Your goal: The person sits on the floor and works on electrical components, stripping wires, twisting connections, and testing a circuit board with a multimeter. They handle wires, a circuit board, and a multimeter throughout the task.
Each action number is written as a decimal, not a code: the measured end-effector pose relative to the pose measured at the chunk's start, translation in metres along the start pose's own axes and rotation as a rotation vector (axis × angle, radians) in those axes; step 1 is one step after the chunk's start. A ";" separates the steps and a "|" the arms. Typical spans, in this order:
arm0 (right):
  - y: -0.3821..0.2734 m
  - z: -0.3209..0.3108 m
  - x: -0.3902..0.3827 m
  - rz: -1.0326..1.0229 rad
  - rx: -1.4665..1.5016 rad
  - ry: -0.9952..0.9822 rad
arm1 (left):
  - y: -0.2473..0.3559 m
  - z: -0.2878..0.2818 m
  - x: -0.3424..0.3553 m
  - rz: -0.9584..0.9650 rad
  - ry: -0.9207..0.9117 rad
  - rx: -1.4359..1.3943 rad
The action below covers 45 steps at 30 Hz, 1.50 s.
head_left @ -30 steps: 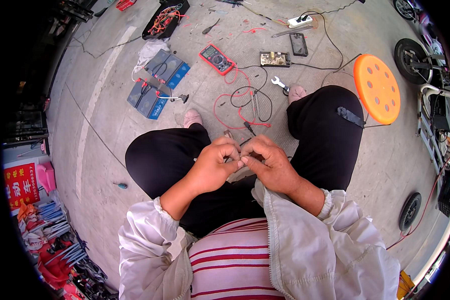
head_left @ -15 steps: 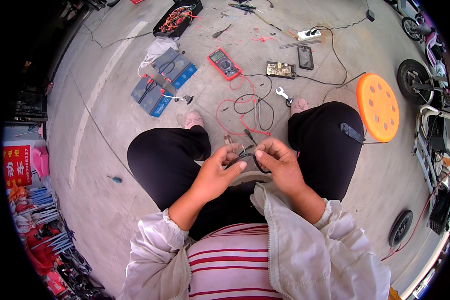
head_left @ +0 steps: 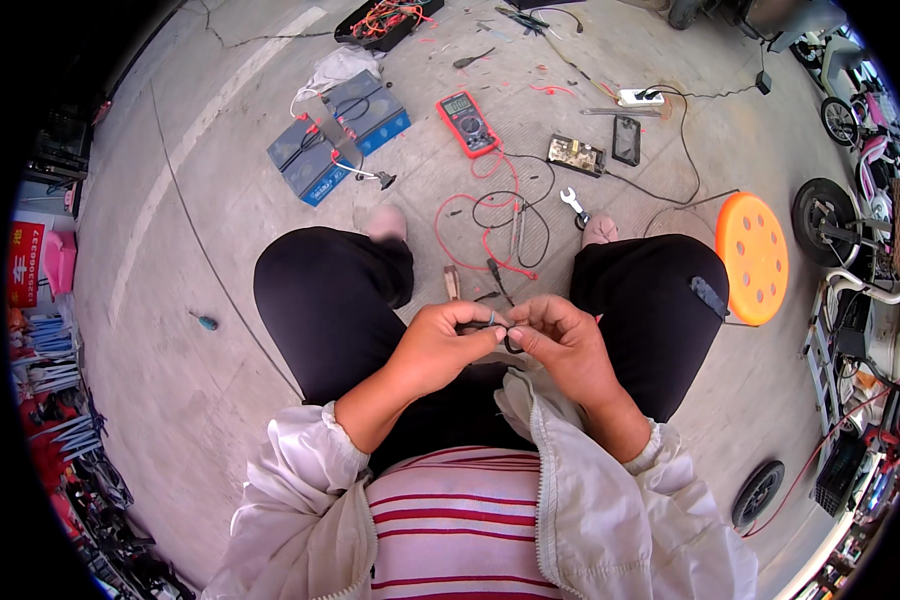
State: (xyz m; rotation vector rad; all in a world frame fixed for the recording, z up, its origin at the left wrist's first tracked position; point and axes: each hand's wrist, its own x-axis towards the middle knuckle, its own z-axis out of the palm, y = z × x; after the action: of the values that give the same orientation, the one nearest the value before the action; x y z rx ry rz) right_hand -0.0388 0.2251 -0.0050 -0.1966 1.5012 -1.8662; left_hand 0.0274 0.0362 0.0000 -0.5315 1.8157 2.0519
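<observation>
Over my lap, my left hand (head_left: pixel 444 346) and my right hand (head_left: pixel 564 345) meet with thumbs and fingers pinched. Between them is a thin black cable (head_left: pixel 512 345), mostly hidden by the fingertips, with a light blue bit of wire showing by the left fingers. Just beyond my hands a black connector (head_left: pixel 494 268) lies near the red and black test leads (head_left: pixel 518 270). A wooden-looking handle (head_left: pixel 452 282) stands out beyond my left hand. The red multimeter (head_left: pixel 468 124) rests on the floor farther off.
Blue-grey batteries (head_left: pixel 320 165) sit at the left front. An open circuit board case (head_left: pixel 575 154), a black cover (head_left: pixel 626 140), a wrench (head_left: pixel 573 205) and a white power strip (head_left: pixel 641 97) lie ahead. An orange stool (head_left: pixel 752 258) stands right; a screwdriver (head_left: pixel 204 321) lies left.
My hands have come closer together and slightly lower, and less of the cable's loop shows between them. The whole view has shifted a little.
</observation>
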 end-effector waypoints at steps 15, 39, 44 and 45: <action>-0.014 0.001 0.008 -0.795 -1.200 -0.232 | 0.011 -0.023 0.004 0.272 -0.189 0.642; -0.009 0.009 0.009 -0.825 -1.362 -0.071 | 0.008 -0.021 0.006 0.386 -0.113 0.810; -0.011 0.003 0.010 -0.903 -1.323 -0.098 | 0.011 -0.020 0.007 0.447 -0.108 0.773; -0.013 0.003 0.009 -0.925 -1.323 -0.097 | 0.015 -0.020 0.006 0.418 -0.127 0.770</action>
State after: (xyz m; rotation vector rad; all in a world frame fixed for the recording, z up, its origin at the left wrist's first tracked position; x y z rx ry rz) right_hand -0.0494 0.2177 0.0050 -1.7721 2.5780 -0.9917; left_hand 0.0154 0.0145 0.0079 0.2041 2.5586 1.3504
